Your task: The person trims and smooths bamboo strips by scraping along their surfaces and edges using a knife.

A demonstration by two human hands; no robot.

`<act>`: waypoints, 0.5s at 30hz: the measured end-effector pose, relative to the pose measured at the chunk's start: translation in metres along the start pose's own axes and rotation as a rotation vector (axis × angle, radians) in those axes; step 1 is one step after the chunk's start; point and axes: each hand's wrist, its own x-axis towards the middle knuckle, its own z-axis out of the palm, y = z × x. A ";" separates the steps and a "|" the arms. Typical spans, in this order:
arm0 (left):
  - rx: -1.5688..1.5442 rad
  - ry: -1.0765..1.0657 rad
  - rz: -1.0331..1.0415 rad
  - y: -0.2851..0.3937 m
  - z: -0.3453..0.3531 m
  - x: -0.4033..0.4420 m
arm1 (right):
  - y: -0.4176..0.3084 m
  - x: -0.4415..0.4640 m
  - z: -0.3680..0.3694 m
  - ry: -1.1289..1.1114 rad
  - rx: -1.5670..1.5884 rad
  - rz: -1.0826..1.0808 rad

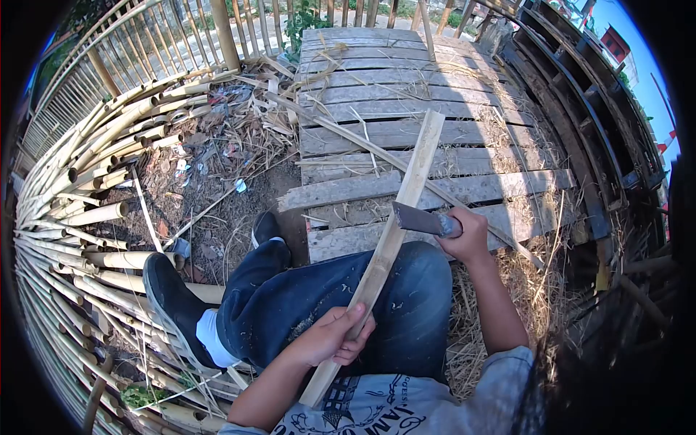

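Note:
My left hand [339, 336] is wrapped round the lower part of a split bamboo strip [406, 210]. The strip slants up and away across my lap, its far end over the wooden slats. My right hand [466, 235] grips a knife [417, 220] with a broad dark blade and a round metal-looking socket. Its blade lies across the strip's right edge near my knee; whether it bites into the bamboo I cannot tell. Most of the knife's handle is hidden in my fist.
A weathered slatted platform [377, 138] lies ahead, with a long thin bamboo strip [341, 132] across it. Many bamboo poles [109, 212] are piled at the left. Bamboo shavings [471, 341] cover the ground at right. Stacked pallets [580, 94] and a bamboo fence [167, 43] stand beyond.

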 end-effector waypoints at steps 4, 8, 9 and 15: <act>0.428 0.241 0.145 0.012 0.007 -0.008 | -0.015 0.004 -0.009 0.027 0.147 0.096; 0.661 0.352 0.267 0.005 0.010 -0.002 | -0.039 0.008 -0.025 -0.035 0.085 0.109; 0.795 0.384 0.329 -0.001 0.009 0.000 | -0.046 0.008 -0.030 -0.036 0.083 0.113; 0.962 0.453 0.301 -0.018 0.031 0.000 | -0.059 0.011 -0.046 -0.287 -0.107 0.236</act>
